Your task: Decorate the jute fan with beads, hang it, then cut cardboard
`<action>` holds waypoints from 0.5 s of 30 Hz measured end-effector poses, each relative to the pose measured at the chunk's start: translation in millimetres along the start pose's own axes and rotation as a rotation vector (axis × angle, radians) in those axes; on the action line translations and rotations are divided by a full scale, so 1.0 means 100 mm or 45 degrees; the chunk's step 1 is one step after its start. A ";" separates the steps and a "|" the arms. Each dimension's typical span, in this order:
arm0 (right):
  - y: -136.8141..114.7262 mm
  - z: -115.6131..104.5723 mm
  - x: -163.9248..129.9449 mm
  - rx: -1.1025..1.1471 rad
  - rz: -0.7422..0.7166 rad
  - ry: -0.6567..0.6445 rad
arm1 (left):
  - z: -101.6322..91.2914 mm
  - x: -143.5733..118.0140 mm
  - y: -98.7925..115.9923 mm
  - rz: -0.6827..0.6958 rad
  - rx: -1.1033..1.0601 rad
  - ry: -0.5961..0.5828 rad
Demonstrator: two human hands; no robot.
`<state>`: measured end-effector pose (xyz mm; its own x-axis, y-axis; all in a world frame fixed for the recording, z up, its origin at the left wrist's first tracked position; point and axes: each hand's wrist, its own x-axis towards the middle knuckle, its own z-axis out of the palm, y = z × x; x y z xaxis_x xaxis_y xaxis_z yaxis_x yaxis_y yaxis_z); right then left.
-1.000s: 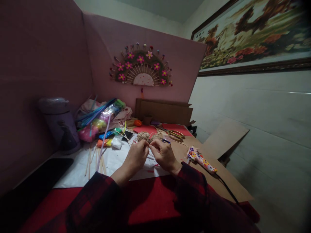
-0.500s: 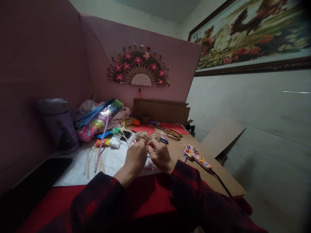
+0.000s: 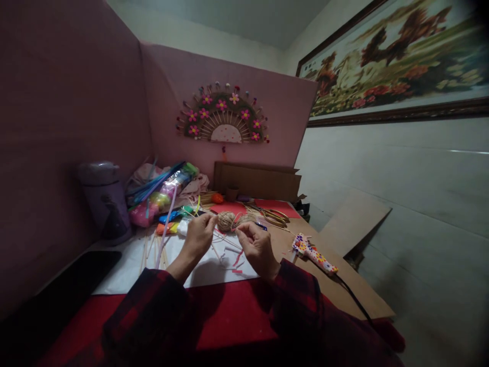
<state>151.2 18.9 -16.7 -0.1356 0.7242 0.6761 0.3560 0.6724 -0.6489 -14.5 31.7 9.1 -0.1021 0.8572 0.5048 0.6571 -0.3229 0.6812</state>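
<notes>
A bundle of brown twine (image 3: 226,221) lies on the table just beyond my hands, pinched in at its middle, with a second rounded part to its right. My left hand (image 3: 197,235) is closed at the left edge of the bundle, thumb and forefinger pinched on twine; the strand is too thin to follow. On the other side, my right hand (image 3: 257,247) pinches twine near the bundle's middle. Thin sticks, a red strip (image 3: 238,258) and paper scraps lie below on a white sheet (image 3: 214,278). A blue pen (image 3: 261,226) lies behind my right hand.
Scissors (image 3: 275,218) lie on red paper at the back right. A flowered glue gun (image 3: 313,256) with a black cord rests on cardboard (image 3: 344,285). Left are bagged coloured clay (image 3: 153,204), a purple tumbler (image 3: 105,204) and a dark flat object (image 3: 87,270). A decorated fan (image 3: 226,114) hangs behind.
My hands were together in front of the twine bundle; they have now drawn apart to left and right. More of the bundle, sticks and scraps shows between them. The view has shifted slightly.
</notes>
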 end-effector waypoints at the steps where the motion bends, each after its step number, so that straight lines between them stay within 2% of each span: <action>1: 0.01 0.00 0.01 -0.004 0.000 -0.007 | 0.03 -0.02 0.03 -0.006 -0.078 -0.058; 5: 0.05 0.00 0.00 -0.071 -0.037 -0.044 | 0.15 -0.13 0.15 -0.145 -0.632 -0.395; 7: 0.06 0.00 0.00 -0.128 -0.075 -0.058 | 0.16 -0.15 0.15 -0.213 -0.819 -0.496; 15: 0.04 -0.01 0.02 -0.296 -0.100 -0.078 | 0.15 -0.13 0.08 -0.234 -0.751 -0.389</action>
<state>153.6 22.5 -17.8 -0.2247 0.6836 0.6944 0.5443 0.6792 -0.4924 3.3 24.0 0.2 0.0989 0.9656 0.2405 0.1238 -0.2517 0.9599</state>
